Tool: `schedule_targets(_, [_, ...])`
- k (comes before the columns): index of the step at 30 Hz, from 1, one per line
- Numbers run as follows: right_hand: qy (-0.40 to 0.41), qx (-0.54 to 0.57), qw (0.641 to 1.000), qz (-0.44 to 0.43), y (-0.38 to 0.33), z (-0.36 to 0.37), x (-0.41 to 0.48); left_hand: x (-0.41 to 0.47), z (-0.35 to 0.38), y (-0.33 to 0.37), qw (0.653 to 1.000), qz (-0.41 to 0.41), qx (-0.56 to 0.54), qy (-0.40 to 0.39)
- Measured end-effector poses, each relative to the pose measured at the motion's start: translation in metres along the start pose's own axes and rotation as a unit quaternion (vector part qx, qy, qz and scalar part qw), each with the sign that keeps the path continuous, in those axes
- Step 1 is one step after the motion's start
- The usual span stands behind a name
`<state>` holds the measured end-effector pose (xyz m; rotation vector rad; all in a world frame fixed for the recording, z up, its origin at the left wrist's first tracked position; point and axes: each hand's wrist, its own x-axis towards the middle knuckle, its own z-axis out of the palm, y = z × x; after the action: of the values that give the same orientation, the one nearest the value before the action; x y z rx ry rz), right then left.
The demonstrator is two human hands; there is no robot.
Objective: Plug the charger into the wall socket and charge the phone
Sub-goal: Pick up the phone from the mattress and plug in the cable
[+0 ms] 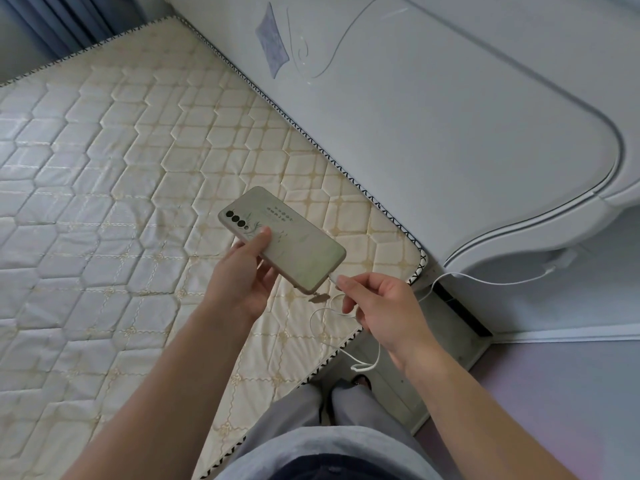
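Pale green and matt, the slim phone in its printed case point(282, 240) was held back-up over the cream quilted mattress point(104, 174), near its corner by the white padded headboard point(450, 133). The left hand point(242, 282) gripped it along one long edge, thumb pressed on the back and fingers curled beneath. The right hand point(384, 306) had its thumb and forefinger pinched narrow on the small connector of the thin white charging cable point(485, 280), right at the phone's bottom edge; whether the plug was already seated could not be told. From there the cable looped down under the right wrist and ran off beneath the headboard's curved lower edge toward a white fitting point(562, 259), probably the charger at the socket, though it was too indistinct to be sure.

To finish this step well, the person would likely do best to keep the phone steady in the left hand, line the connector square with the port, and push straight in without twisting. Slack in the cable looked ample, so no tug on the wall end seemed needed. A small dangling charm point(317, 298) hung beside the port and might get in the way.
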<state>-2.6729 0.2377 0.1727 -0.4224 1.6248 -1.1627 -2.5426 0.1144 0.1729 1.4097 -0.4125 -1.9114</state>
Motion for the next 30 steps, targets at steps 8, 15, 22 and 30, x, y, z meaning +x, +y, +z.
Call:
schedule_targets(8, [0.058,-0.035,0.998,-0.019,0.000,0.013,0.003,-0.001,-0.008,0.000,1.000,-0.005,-0.007,0.003])
schedule_targets(15, [0.080,-0.063,0.994,-0.034,0.011,0.024,0.001,0.001,-0.015,0.001,1.000,0.024,0.016,0.000])
schedule_targets(22, [0.106,-0.065,0.991,-0.041,0.022,0.030,0.000,0.004,-0.024,-0.007,1.000,0.020,0.017,0.016])
schedule_targets(30, [0.123,-0.094,0.985,-0.072,0.017,0.030,0.003,0.007,-0.031,-0.015,1.000,-0.017,-0.012,0.012])
